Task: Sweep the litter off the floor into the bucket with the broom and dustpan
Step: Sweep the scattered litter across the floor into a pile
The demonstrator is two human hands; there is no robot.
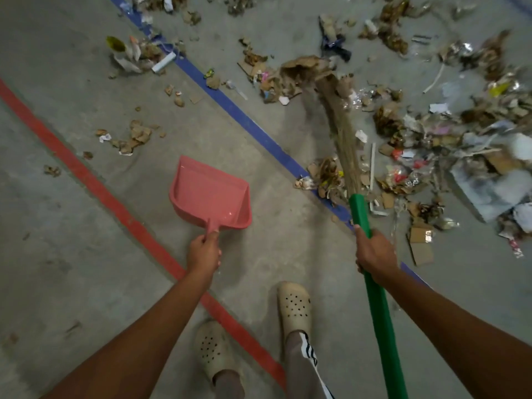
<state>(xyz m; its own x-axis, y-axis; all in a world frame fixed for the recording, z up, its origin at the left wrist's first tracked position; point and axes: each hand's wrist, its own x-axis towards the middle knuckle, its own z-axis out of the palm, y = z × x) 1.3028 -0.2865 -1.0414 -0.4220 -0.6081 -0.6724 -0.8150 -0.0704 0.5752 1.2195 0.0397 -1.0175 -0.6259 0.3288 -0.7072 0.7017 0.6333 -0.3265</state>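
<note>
- Gripping the thin stem of the pink dustpan [210, 194], the left hand [203, 250] has its fingers curled round it. The pan is on the near side of the blue line [247, 116], with its open mouth turned toward that line. Whether it touches the floor [72, 254] cannot be told.
- The right hand [375, 251] is clenched round the green handle of the broom [358, 208], directly over the blue line.
- The broom's straw head reaches across the blue line to its far side. It is blurred, and its tip is among brown cardboard scraps.
- Litter [431, 139] of torn cardboard, paper, wrappers and foil lies thickest on the far side of the blue line. Some pieces sit on the line itself, and a few small clusters lie on its near side.
- A red line [86, 174] runs alongside the blue line on the near side, well apart from it. The dustpan is between the two.
- Two pale perforated shoes [293, 308] stand on the near side of the blue line, one closer to it than the other.
</note>
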